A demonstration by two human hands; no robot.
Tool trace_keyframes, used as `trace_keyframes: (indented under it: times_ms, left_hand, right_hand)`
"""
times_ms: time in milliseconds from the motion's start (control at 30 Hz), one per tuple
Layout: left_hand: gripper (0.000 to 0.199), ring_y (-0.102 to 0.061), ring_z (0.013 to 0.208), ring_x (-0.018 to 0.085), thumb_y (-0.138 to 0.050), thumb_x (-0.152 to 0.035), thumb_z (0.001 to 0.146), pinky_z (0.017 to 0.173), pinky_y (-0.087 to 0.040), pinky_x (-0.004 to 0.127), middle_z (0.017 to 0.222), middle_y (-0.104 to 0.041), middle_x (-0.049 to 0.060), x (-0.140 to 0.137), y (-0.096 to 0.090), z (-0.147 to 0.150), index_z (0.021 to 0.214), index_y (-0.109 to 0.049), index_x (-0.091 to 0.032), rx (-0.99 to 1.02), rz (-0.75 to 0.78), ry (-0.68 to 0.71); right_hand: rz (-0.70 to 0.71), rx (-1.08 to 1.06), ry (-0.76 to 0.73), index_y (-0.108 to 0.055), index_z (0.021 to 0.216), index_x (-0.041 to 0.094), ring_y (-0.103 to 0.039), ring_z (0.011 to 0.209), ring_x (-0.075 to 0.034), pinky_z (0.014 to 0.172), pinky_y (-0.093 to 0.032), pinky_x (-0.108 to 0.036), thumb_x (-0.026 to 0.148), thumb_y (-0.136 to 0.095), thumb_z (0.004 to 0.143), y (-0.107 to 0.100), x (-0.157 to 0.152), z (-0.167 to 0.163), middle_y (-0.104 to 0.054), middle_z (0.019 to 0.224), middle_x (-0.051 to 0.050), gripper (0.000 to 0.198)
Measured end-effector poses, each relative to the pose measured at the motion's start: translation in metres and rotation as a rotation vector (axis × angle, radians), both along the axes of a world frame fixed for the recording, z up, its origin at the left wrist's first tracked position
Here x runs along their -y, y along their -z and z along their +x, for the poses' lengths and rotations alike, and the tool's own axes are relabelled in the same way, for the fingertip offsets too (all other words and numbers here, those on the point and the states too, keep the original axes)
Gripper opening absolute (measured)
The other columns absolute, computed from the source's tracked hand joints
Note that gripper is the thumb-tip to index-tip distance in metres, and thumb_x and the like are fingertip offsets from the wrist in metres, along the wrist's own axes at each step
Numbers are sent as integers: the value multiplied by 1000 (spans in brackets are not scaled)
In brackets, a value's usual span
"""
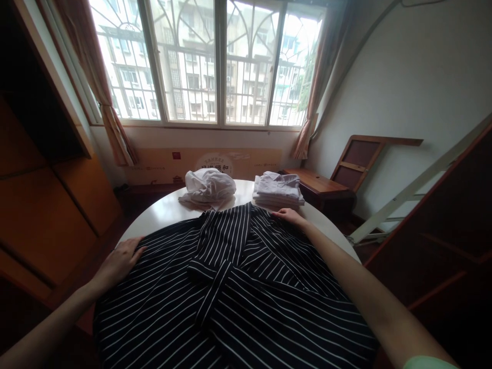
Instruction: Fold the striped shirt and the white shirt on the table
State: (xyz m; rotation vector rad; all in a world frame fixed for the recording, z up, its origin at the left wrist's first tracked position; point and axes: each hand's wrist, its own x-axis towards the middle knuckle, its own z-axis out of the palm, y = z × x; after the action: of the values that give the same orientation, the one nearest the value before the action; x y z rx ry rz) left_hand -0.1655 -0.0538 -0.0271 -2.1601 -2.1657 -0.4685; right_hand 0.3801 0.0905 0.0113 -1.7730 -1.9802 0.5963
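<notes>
Hands, left hand (122,260) and right hand (289,216), press one striped garment (230,287) flat.

One striped garment (230,287), two white clothing piles (207,187).

Round white table (165,212) beneath the window. A black garment with white stripes (230,287) lay spread across most of its top; a crumpled white cloth (207,188) and a folded pale shirt (277,189) sat at the far edge, just apart.
</notes>
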Motion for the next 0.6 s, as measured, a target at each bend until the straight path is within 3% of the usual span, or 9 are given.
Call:
trace_keyframes:
  times_ms: [167,267,433,600]
  left_hand:
    - [52,-51,111,28,-38,-45,77,90,-42,37,118,-56,15,-13,-10,-39,114,-55,-13,-20,-124,-85]
    - [34,-57,98,24,-45,-36,76,80,-45,30,104,-63,11,-15,-26,-49,98,-61,-15,-50,-245,-33]
    - [9,-58,77,18,-48,-21,74,65,-41,26,83,-65,4,-14,-54,-38,71,-56,-18,-218,-451,-66]
    - [12,-60,81,23,-43,-24,75,60,-41,27,86,-65,7,-22,-64,-13,73,-55,-20,-314,-419,8]
  right_hand:
    - [-4,150,-19,-65,77,16,-59,71,-18,64,-44,-24,48,-64,68,3,3,-9,-66,72,-6,33]
    - [-3,170,-8,-65,76,15,-60,71,-19,62,-44,-24,45,-63,70,1,4,-3,-66,77,-8,30]
    - [10,240,61,-64,80,13,-61,75,-19,63,-43,-24,36,-59,76,-2,17,18,-67,83,-10,24]
    - [19,337,156,-64,84,13,-62,82,-20,66,-44,-24,33,-58,77,-3,28,45,-67,87,-9,22]
